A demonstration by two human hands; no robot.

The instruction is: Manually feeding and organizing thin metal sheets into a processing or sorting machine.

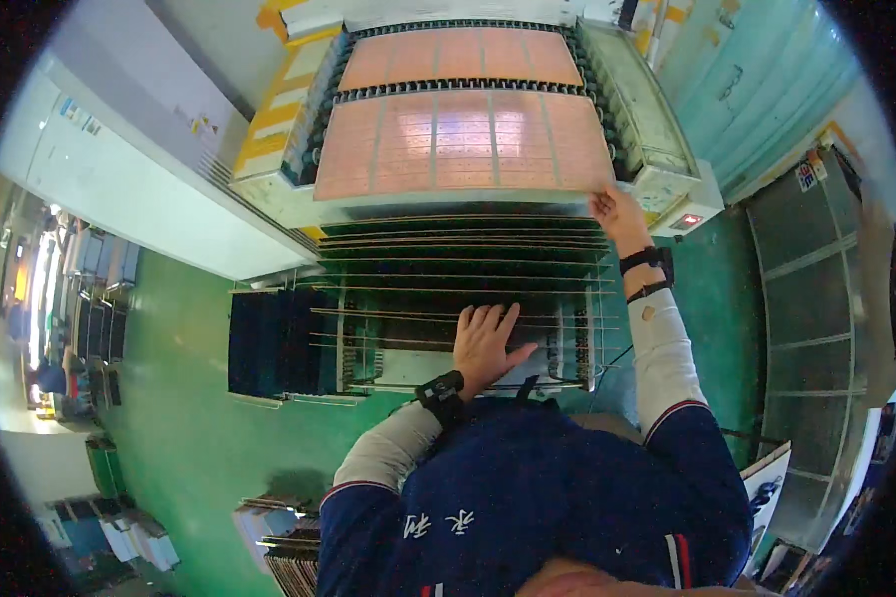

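A wide copper-coloured panel (466, 141) marked off in sections lies on the roller conveyor (314, 149), its near edge sticking out toward me. My right hand (615, 214) is at that panel's near right corner, fingers closed on the edge. Below it stands a rack (592, 343) with several thin panels (448, 276) upright in rows, seen edge-on. Over the nearest of these lies my left hand (486, 343), fingers stretched and spread, resting at the top edges and gripping nothing that I can see.
Farther along the conveyor lies a second copper-coloured panel (463, 57). Dark upright panels (281, 343) stand left of the rack. A white cabinet (149, 179) flanks the left side, a grey metal-framed cabinet (811, 318) the right. Stacked boards (294, 557) sit at lower left.
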